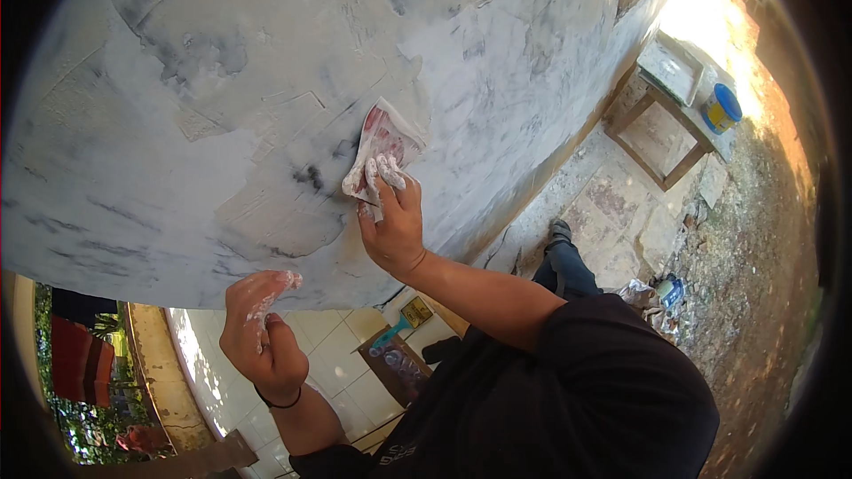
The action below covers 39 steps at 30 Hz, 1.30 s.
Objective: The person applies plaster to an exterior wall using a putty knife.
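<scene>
A reddish, thin, bent sheet (390,137) smeared with white lies against the wall, pinched in my right hand (395,222); its exact kind I cannot make out. White paste coats those fingertips. The wall (319,62) carries uneven grey and white coats, with ridges, scrapes and dark smudges near the sheet. My left hand (266,333) hovers by the wall's lower edge, apart from the sheet. Its fingers are half curled with a gap to the thumb, nothing visible between them, and white smears cover the fingers.
On the right stands a wooden table (670,129) bearing a shallow tray (672,69) and a blue-lidded yellow tub (721,108). Below my hands, a teal-handled brush (401,323) lies near a dark board (395,368) on tiles. Crumpled wrappers (646,297) litter the ground by my leg.
</scene>
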Each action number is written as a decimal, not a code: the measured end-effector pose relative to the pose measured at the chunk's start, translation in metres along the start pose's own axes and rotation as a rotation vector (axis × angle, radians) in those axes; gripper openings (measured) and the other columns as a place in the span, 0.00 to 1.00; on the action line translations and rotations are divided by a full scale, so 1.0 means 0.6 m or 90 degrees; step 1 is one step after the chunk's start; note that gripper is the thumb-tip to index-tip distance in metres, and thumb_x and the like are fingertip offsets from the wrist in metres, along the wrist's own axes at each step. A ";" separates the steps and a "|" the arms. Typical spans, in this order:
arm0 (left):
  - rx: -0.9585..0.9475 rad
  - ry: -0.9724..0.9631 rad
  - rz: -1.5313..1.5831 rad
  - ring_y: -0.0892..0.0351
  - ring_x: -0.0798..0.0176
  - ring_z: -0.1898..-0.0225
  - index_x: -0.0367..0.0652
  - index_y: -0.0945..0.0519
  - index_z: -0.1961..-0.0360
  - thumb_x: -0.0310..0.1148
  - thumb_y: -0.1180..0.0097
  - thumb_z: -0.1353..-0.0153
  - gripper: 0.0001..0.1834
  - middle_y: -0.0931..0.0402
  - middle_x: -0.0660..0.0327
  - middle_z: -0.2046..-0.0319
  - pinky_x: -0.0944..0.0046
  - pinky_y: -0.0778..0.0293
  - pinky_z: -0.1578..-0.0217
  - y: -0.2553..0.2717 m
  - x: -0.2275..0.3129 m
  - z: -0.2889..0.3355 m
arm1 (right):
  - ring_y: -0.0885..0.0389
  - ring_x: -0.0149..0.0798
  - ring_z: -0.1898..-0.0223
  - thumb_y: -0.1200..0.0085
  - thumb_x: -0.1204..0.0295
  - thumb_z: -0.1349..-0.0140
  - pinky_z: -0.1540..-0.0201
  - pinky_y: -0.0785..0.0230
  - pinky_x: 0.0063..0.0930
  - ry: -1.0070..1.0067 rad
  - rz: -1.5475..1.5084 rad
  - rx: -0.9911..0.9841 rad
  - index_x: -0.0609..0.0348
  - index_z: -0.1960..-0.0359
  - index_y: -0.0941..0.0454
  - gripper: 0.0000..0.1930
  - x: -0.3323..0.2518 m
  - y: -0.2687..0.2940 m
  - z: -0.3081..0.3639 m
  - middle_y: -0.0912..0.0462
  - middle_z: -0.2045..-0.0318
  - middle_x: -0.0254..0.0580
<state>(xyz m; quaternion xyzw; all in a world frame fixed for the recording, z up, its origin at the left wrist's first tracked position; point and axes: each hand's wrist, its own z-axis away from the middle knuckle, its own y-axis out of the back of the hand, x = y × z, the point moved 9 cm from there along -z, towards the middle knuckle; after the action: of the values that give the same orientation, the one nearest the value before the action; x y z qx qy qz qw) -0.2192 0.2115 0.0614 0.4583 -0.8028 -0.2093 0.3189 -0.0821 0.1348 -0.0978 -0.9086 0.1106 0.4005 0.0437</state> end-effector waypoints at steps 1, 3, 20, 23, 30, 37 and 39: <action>0.000 0.002 -0.006 0.22 0.49 0.66 0.28 0.23 0.65 0.16 0.62 0.66 0.23 0.21 0.48 0.68 0.59 0.26 0.62 0.003 -0.001 0.003 | 0.33 0.57 0.49 0.42 0.82 0.55 0.47 0.38 0.42 0.018 0.006 -0.005 0.68 0.49 0.29 0.26 -0.007 -0.004 0.004 0.31 0.50 0.56; 0.001 0.003 -0.012 0.22 0.49 0.66 0.28 0.23 0.65 0.16 0.62 0.67 0.24 0.21 0.48 0.68 0.59 0.26 0.62 0.004 0.003 0.007 | 0.33 0.58 0.50 0.42 0.82 0.55 0.46 0.39 0.44 0.037 0.013 -0.010 0.68 0.50 0.28 0.26 -0.017 -0.008 0.010 0.30 0.50 0.56; 0.013 0.007 -0.029 0.22 0.50 0.65 0.30 0.22 0.65 0.15 0.61 0.66 0.23 0.21 0.49 0.67 0.59 0.27 0.60 -0.025 0.052 -0.036 | 0.20 0.39 0.61 0.55 0.85 0.43 0.54 0.29 0.29 -0.579 -0.433 -0.340 0.71 0.53 0.27 0.15 0.031 0.093 0.043 0.20 0.61 0.48; -0.027 -0.003 -0.038 0.22 0.52 0.65 0.26 0.25 0.62 0.13 0.61 0.59 0.20 0.23 0.45 0.65 0.59 0.27 0.60 -0.044 0.049 -0.036 | 0.19 0.37 0.69 0.55 0.83 0.43 0.61 0.28 0.28 -0.810 -0.637 -0.227 0.70 0.57 0.25 0.12 0.089 0.131 0.034 0.18 0.66 0.44; -0.027 0.008 0.003 0.22 0.52 0.65 0.26 0.25 0.63 0.13 0.61 0.54 0.17 0.23 0.45 0.65 0.60 0.27 0.60 -0.103 0.039 -0.057 | 0.19 0.40 0.61 0.54 0.83 0.46 0.50 0.27 0.31 -0.908 -0.675 -0.128 0.71 0.59 0.26 0.12 0.188 0.244 -0.023 0.19 0.64 0.46; -0.009 0.063 0.134 0.22 0.52 0.64 0.33 0.21 0.63 0.14 0.56 0.54 0.16 0.20 0.52 0.66 0.61 0.28 0.59 -0.207 0.011 -0.078 | 0.19 0.37 0.61 0.50 0.80 0.43 0.54 0.25 0.31 -0.907 -0.634 -0.110 0.69 0.57 0.25 0.12 0.221 0.321 -0.061 0.19 0.62 0.44; -0.015 0.075 0.150 0.22 0.52 0.64 0.33 0.21 0.64 0.15 0.55 0.53 0.16 0.20 0.52 0.65 0.61 0.28 0.60 -0.245 0.013 -0.088 | 0.19 0.37 0.61 0.50 0.80 0.42 0.54 0.25 0.31 -0.891 -0.498 -0.122 0.69 0.58 0.24 0.11 0.230 0.352 -0.086 0.18 0.62 0.45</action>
<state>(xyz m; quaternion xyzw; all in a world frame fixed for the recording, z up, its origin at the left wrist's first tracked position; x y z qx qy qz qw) -0.0964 0.1297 0.0090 0.3685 -0.8285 -0.1525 0.3931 -0.0047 -0.1020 -0.1627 -0.4200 -0.3030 0.8401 0.1616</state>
